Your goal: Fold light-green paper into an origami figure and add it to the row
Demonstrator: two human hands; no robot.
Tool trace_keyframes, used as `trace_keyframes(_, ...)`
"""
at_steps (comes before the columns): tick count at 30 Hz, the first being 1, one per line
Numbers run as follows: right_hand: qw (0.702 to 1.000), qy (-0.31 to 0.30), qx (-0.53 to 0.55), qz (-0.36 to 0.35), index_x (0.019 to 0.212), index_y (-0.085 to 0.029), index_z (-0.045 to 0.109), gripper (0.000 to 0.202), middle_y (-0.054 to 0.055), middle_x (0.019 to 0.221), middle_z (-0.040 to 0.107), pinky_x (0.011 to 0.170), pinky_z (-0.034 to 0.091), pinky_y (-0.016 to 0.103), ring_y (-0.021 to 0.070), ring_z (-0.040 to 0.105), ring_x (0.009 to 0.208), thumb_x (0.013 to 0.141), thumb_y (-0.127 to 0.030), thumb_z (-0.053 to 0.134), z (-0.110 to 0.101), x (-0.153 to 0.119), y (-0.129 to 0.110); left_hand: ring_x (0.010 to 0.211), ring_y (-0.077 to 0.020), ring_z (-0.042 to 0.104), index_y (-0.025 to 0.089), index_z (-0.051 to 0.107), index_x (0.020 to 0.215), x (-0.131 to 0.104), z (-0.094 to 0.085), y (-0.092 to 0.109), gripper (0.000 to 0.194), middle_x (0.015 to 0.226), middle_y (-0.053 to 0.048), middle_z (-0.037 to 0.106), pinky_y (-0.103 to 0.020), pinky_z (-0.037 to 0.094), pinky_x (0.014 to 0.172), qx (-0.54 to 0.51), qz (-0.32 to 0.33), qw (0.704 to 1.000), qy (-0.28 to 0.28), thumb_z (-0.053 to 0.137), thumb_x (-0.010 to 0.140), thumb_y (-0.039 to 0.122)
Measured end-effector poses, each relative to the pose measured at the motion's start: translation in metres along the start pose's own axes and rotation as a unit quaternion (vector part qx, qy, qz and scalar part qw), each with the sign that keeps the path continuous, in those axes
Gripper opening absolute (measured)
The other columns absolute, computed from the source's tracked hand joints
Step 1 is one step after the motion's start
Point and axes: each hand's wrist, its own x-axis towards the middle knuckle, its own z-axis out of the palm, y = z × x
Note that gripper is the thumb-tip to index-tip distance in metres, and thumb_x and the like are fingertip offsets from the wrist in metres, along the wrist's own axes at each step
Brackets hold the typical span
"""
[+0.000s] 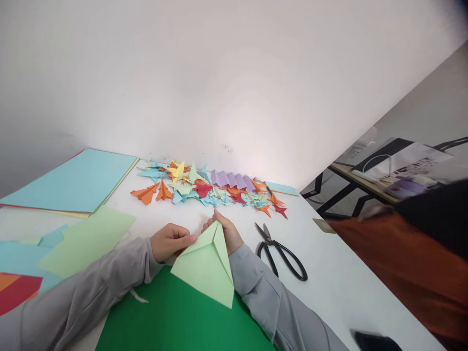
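Note:
A light green paper (206, 270), folded to a point at the top, is held up above a dark green sheet (175, 317). My left hand (172, 242) pinches its left edge between thumb and fingers. Behind the upper right edge, near the point, my right hand (224, 231) grips the paper, its fingers partly hidden. Folded flaps run along the upper left and right sides. Black-handled scissors (280, 251) lie with blades parted to the right of my right hand.
Many small folded paper shapes (203, 189) lie along the wall. Large blue sheets (73, 180) are stacked at the left, with coloured paper pieces (87, 241) nearer. A dark object (376, 341) sits at the lower right. Beyond the table's right edge is a shelf (361, 183).

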Motion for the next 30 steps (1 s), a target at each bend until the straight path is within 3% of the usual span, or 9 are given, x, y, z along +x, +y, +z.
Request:
trace_keyframes(6,0.99,-0.017,-0.135,-0.023,0.044,-0.016,0.046,0.045,-0.007,0.035,0.037,0.037,0.016,0.021,0.0043,0.028,0.034,0.065,-0.051,0.063,0.009,-0.008,0.01,0.043,-0.0052,0.035,0.01,0.052,0.061,0.0,0.001,-0.001,0.043,0.048,0.004,0.044,-0.019,0.025,0.041,-0.019,-0.01,0.999,-0.025,0.058,0.067,0.052)
trace_keyframes(12,0.976,-0.035,-0.212,-0.036,0.044,-0.015,0.046,0.047,-0.007,0.034,0.037,0.037,0.017,0.02,0.0035,0.029,0.033,0.067,-0.053,0.06,0.008,-0.009,0.014,0.044,-0.0054,0.036,0.011,0.051,0.061,0.002,0.001,-0.004,0.041,0.05,0.004,0.046,-0.018,0.026,0.041,-0.031,-0.014,0.999,-0.035,0.063,0.062,0.05)
trace_keyframes(20,0.983,-0.008,-0.18,-0.037,0.042,-0.016,0.045,0.047,-0.007,0.03,0.037,0.036,0.019,0.02,0.004,0.03,0.031,0.065,-0.052,0.062,0.011,-0.009,0.012,0.038,-0.0037,0.023,0.015,0.035,0.044,0.0,-0.002,0.001,0.05,0.039,0.007,0.028,-0.02,0.015,0.037,0.084,0.017,0.995,-0.041,0.052,0.069,0.054)
trace_keyframes(30,0.993,0.029,-0.114,-0.029,0.039,-0.017,0.043,0.046,-0.007,0.03,0.032,0.037,0.02,0.021,0.0051,0.03,0.031,0.064,-0.048,0.066,0.01,-0.007,0.008,0.034,-0.003,0.02,0.017,0.028,0.037,-0.001,0.001,0.002,0.054,0.035,0.007,0.024,-0.022,0.012,0.036,0.073,0.016,0.997,-0.011,0.054,0.069,0.053)
